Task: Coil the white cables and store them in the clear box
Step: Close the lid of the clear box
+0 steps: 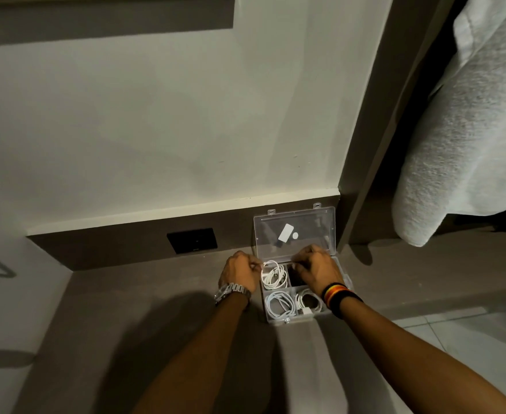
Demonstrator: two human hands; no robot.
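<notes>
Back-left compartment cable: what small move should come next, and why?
Probably tuck the loose end down into the compartment. The left hand pinches the cable at the clear box edge, its coil already inside; the right hand hovers over the back-right compartment.

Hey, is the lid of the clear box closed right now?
No, the lid of the clear box stands open, leaning back toward the wall.

Grey counter, pale wall, towel at right

A grey counter [162, 294] fills the lower middle of the frame, under a pale wall [156, 115]. A black outlet plate [192, 240] sits in the brown backsplash strip [111, 249] left of centre. A white towel [466, 130] hangs at upper right, with white floor tiles [469, 333] at lower right.
</notes>
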